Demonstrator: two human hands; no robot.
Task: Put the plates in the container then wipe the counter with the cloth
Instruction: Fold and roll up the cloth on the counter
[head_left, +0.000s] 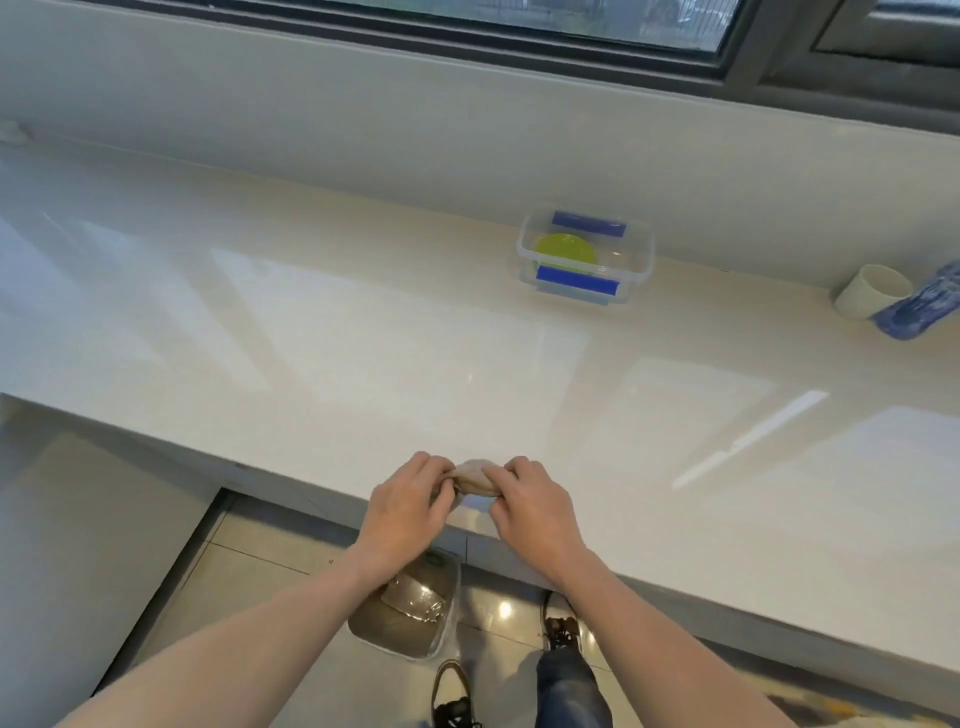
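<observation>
A clear plastic container (641, 244) with blue clips stands far back on the white counter (363, 353), near the wall. A yellow-green plate (563, 249) lies inside it. At the counter's front edge, my left hand (410, 501) and my right hand (530, 501) both pinch a small bunched beige cloth (474, 478) between them. Most of the cloth is hidden by my fingers.
A white cup (870, 291) and a blue patterned object (919, 306) lie at the far right of the counter. A window runs above the back wall. On the tiled floor below the counter edge sits a clear bin (410, 613), beside my shoes.
</observation>
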